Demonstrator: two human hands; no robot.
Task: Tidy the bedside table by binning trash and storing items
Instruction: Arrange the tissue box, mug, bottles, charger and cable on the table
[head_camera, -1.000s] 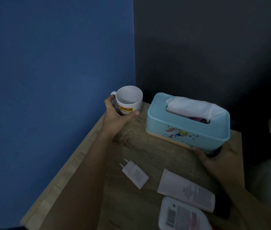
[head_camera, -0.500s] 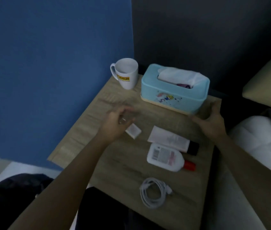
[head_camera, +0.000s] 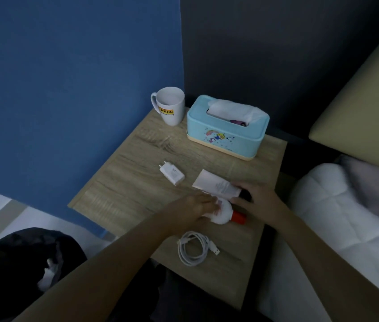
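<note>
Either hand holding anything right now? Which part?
Left hand lies over the body of the white bottle, red cap clear. Right hand covers the black cap end of the tube. Whether either grips cannot be told.

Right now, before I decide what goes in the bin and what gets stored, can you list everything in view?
bedside table: 1, light wood, against the blue wall
mug: 1, white with yellow label, back left corner of table
tissue box: 1, light blue, back of table, right of mug, white tissue sticking out
charger plug: 1, white, middle of table
tube: 1, white with black cap, lying in front of tissue box
bottle: 1, white with red cap, lying in front of tube
cable: 1, white, coiled near front edge
bag: 1, black, floor left of table, something white inside
bedding: 1 pile, white, right of table
left hand: 1, on the bottle; grip blurred
right hand: 1, at the tube's cap end; grip blurred
</note>
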